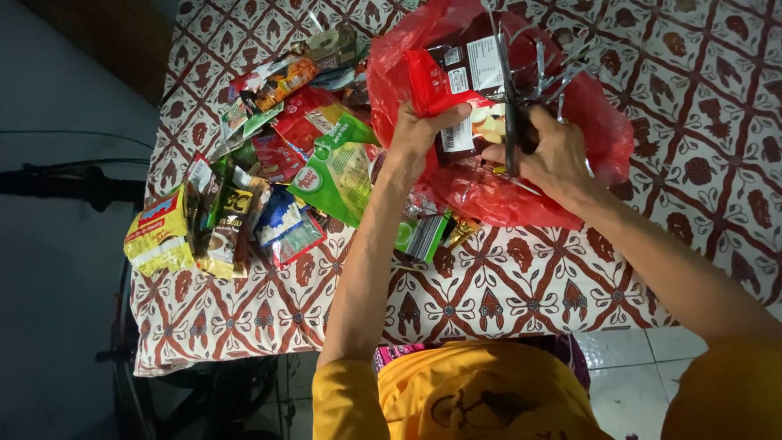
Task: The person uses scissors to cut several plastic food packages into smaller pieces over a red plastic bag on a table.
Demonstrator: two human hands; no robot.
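I saw my left hand closed in a firm grip on the edge of a red snack packet, which it held up over the red plastic bag on the table with its brown patterned cloth. My right hand was wrapped shut around the handles of black scissors, the blades lying against the packet. Left of the bag lay a heap of empty wrappers, among them a green pouch and a yellow packet.
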